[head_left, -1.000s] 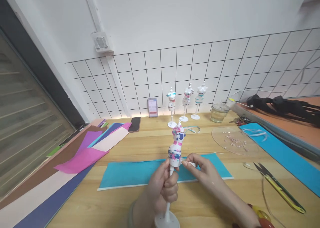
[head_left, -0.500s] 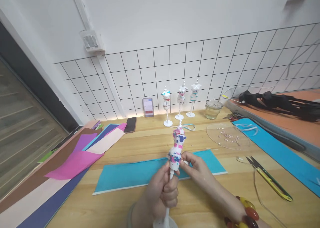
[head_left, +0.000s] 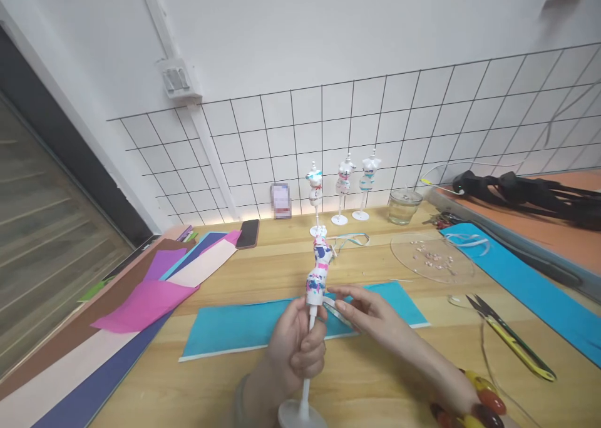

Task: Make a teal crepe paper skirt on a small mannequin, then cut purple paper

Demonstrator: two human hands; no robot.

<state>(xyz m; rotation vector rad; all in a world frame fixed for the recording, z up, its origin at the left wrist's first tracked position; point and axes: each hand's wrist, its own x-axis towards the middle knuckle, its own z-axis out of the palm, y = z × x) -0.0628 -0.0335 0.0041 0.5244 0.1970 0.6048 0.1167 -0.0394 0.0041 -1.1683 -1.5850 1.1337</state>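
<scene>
A small white dress form (head_left: pixel 319 268) on a stand, patched with pink, blue and teal, is upright and leans slightly right in front of me. My left hand (head_left: pixel 300 346) is closed around its white pole, just below the torso, above the round base (head_left: pixel 303 414). My right hand (head_left: pixel 373 315) is beside the lower torso, its thumb and forefinger apart. A narrow white ribbon (head_left: pixel 335 310) runs from the form's lower edge past the right thumb; its far end is hidden. Beneath both hands lies a teal cloth strip (head_left: pixel 230 331) with a white edge.
Three similar dress forms (head_left: pixel 344 181) stand at the back beside a glass jar (head_left: pixel 404 206). On the right are a clear dish (head_left: pixel 404 259) of small pink pieces, yellow-handled snips (head_left: pixel 516 346) and a blue strip (head_left: pixel 530 296). Coloured sheets (head_left: pixel 145 306) and a phone (head_left: pixel 248 234) lie left.
The dress form and my left hand have shifted left and slightly down. My right thumb and forefinger have spread, and more of the white ribbon shows between the form and the hand.
</scene>
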